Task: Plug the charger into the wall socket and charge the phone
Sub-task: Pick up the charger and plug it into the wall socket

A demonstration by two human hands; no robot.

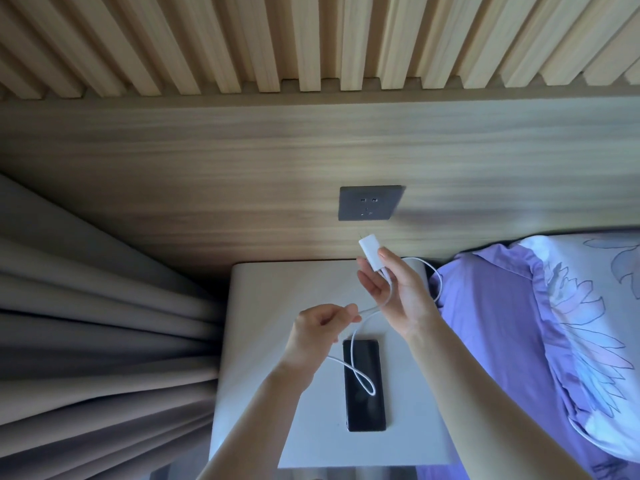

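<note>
My right hand (394, 296) holds a white charger (370, 250) by its body, its prongs pointing up towards the grey wall socket (370, 202) a short way above it. My left hand (322, 330) pinches the white cable (360, 375), which loops down over a black phone (363, 384). The phone lies face up on the white bedside table (277, 306). Nothing is plugged into the socket. The cable's far end is hidden by my left arm.
Grey curtains (86, 323) hang in folds at the left of the table. A bed with a purple and floral pillow (540, 323) lies to the right. The socket sits in a wooden wall panel (242, 168) below vertical wooden slats.
</note>
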